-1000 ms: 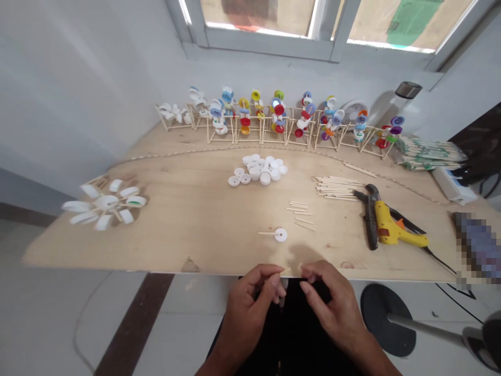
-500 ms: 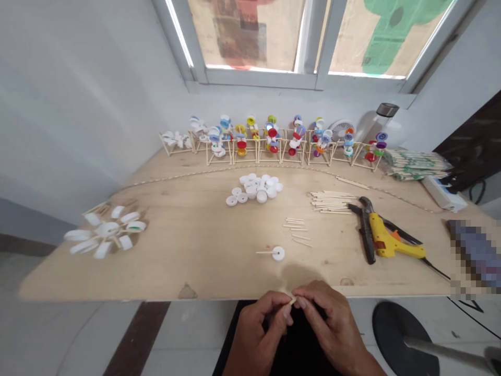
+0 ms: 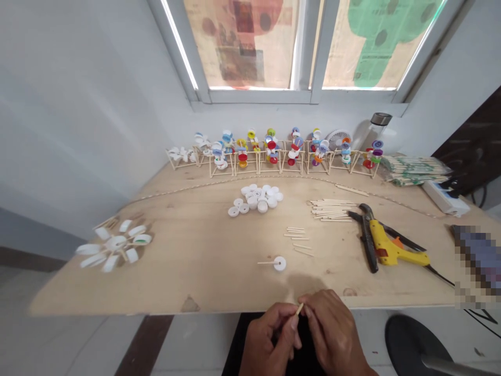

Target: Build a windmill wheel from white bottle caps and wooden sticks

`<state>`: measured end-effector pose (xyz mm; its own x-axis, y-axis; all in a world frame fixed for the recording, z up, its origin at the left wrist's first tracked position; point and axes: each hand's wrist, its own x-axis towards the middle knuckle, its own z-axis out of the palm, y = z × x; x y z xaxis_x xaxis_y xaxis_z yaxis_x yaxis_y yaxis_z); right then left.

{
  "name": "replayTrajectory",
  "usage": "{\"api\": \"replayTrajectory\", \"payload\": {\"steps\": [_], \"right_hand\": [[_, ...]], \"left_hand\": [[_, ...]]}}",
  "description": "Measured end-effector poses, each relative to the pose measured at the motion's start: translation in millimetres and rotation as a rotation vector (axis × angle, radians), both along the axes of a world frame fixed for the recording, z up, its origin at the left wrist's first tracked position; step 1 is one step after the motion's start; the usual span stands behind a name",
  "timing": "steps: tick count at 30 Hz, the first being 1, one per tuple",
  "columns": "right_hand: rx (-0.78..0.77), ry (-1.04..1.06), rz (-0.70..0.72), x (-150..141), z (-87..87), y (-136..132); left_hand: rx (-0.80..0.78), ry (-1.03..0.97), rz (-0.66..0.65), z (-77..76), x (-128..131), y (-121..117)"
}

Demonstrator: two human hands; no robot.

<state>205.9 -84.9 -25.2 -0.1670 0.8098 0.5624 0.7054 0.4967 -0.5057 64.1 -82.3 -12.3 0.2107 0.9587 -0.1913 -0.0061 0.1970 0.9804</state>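
Note:
Just in front of the table's near edge, my left hand point(image 3: 271, 334) pinches a short wooden stick point(image 3: 300, 308) between thumb and fingers. The fingertips of my right hand point(image 3: 332, 326) are closed at the stick's other end. Beyond the hands, a white bottle cap point(image 3: 279, 263) lies on the table with a thin stick point(image 3: 266, 262) pointing left from it. Several short cut sticks point(image 3: 297, 238) lie a little farther back.
A pile of white caps point(image 3: 262, 198) sits mid-table. To the right lie longer sticks point(image 3: 331, 210), black-handled cutters point(image 3: 368, 240) and a yellow glue gun point(image 3: 391, 248). A white cap wheel point(image 3: 117, 243) rests at left. Coloured cap wheels on stick frames point(image 3: 270, 156) line the back.
The view has tilted up slightly, so the table sits lower. The stick between my hands now points more steeply upward, and more of it shows.

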Motion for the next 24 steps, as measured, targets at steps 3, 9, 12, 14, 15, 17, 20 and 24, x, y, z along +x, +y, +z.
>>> {"api": "replayTrajectory", "payload": {"steps": [3, 9, 12, 14, 15, 17, 20, 24], "right_hand": [[0.036, 0.013, -0.084, 1.7, -4.5, 2.0], [-0.029, 0.036, -0.043, 18.4, -0.9, 0.9], [-0.102, -0.003, 0.08, 18.5, 4.9, -5.5], [-0.141, -0.035, 0.128, 14.7, 9.1, -10.0], [-0.153, -0.042, 0.138, 13.2, 11.2, -11.7], [-0.172, -0.045, 0.134, 13.9, 14.8, -13.9], [-0.142, -0.08, 0.058, 32.2, 17.7, -13.3], [0.111, -0.22, -0.262, 90.2, 17.1, -3.7]], "left_hand": [[-0.082, -0.045, -0.022, -1.9, 5.6, -5.0], [-0.089, -0.079, 0.16, 8.4, -0.4, 0.9], [-0.041, -0.036, 0.219, 14.1, -7.6, 6.7], [-0.016, 0.001, 0.231, 15.5, -10.0, 8.9], [-0.007, 0.019, 0.23, 15.7, -10.5, 9.5], [0.004, 0.049, 0.224, 15.5, -10.6, 9.9], [0.013, 0.084, 0.22, 14.8, -10.6, 10.5], [0.01, 0.117, 0.231, 13.3, -12.5, 12.7]]}}
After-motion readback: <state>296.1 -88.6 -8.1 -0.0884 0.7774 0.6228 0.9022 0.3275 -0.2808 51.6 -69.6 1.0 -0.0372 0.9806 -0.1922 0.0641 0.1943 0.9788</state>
